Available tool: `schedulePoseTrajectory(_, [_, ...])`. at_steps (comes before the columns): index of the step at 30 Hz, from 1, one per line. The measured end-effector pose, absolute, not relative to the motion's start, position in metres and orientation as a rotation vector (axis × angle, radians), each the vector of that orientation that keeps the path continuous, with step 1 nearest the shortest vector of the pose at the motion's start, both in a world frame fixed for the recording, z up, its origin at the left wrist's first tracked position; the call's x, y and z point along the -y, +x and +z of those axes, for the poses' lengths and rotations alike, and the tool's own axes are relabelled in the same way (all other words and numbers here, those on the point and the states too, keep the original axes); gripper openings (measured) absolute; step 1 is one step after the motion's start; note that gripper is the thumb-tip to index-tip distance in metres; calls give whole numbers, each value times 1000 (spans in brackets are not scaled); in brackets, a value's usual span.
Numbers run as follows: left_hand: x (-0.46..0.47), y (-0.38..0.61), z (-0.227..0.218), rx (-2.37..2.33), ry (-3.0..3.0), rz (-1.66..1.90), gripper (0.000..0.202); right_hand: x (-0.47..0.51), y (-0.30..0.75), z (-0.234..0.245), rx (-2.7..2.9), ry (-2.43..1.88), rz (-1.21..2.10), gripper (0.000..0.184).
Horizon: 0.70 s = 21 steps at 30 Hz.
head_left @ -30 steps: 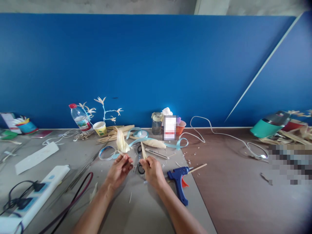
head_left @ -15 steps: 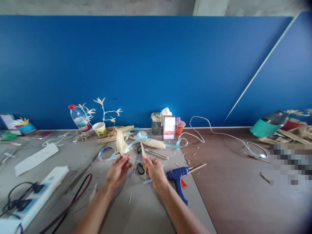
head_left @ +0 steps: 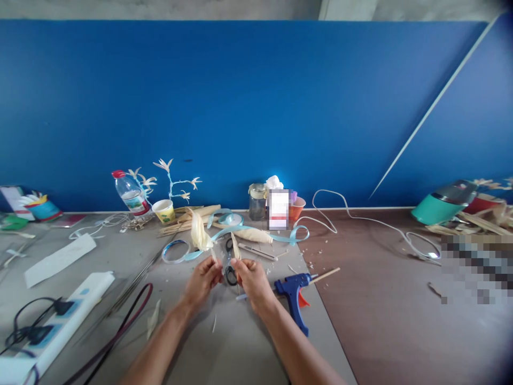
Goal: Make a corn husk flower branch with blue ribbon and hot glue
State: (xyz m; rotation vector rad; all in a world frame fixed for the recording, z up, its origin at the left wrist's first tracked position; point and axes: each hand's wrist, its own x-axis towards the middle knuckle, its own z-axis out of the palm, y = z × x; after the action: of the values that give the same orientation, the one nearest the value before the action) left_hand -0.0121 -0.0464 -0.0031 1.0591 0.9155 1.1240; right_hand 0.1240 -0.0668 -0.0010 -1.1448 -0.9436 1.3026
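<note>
My left hand (head_left: 204, 279) is closed, pinching a small pale strip of dried husk (head_left: 215, 257) that points up from the fingertips. Just beyond it stands a crumpled cream husk (head_left: 200, 232). A narrow, pointed husk piece (head_left: 235, 247) rises from between the thumb and fingers of my right hand (head_left: 251, 279), which is closed on it. Between and behind the hands lie black-handled scissors (head_left: 231, 276), partly covered by the right fingers. To the right of that hand rests a blue glue gun (head_left: 294, 291) with a stick in its rear.
Light-blue ribbon (head_left: 276, 239), a rolled husk (head_left: 250, 233) and a ring of tape (head_left: 175, 251) lie behind the hands. A bottle (head_left: 130, 195), a paper cup (head_left: 163, 212) and a glass jar (head_left: 257, 201) line the blue partition. A power strip (head_left: 66, 307) sits front left.
My left hand has shifted slightly right and down, toward the right hand, and a pale strip now shows above its fingers. The right hand has barely moved. The crumpled husk stays in place.
</note>
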Motion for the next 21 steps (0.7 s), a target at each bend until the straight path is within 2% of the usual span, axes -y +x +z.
schedulePoseTrajectory(6, [43,-11,-1,-865,931,1185,30,71,126,3,1165,-1173,1175,49])
schedulePoseTrajectory(10, [39,-18,2,-837,741,1281,32,81,124,11,1472,-1167,940,32])
schedulePoseTrajectory(11, [38,-20,2,-839,693,1289,33,84,123,12,1563,-1139,877,32])
schedulePoseTrajectory(14, [35,-27,0,-828,574,1258,31,89,120,9,1795,-1054,755,60])
schedulePoseTrajectory(15, [34,-28,0,-810,550,1243,30,89,118,6,1838,-1043,727,63])
schedulePoseTrajectory(21, [35,-27,1,-767,540,1236,28,86,114,-4,1774,-1036,649,41])
